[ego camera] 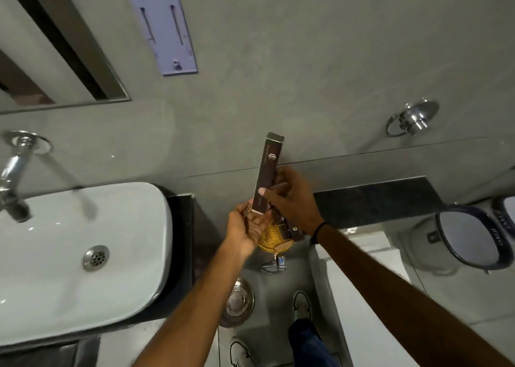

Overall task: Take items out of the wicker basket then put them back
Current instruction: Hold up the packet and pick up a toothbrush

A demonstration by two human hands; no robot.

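A long, slim dark brown box (267, 171) stands nearly upright in front of the grey wall, its open top flap up. My right hand (289, 199) grips it around the middle, thumb across its front. My left hand (246, 224) is closed on the box's lower end and also rests against the small golden wicker basket (271, 240), which sits below both hands and is mostly hidden by them. Another dark brown box (292, 228) pokes out of the basket on the right side.
A white washbasin (78, 255) with a chrome tap (14, 180) is at the left. A toilet cistern (359, 283) and a toilet seat (471, 238) lie to the right. A chrome wall valve (412, 118) is above right. Floor drain (237, 299) and my shoes are below.
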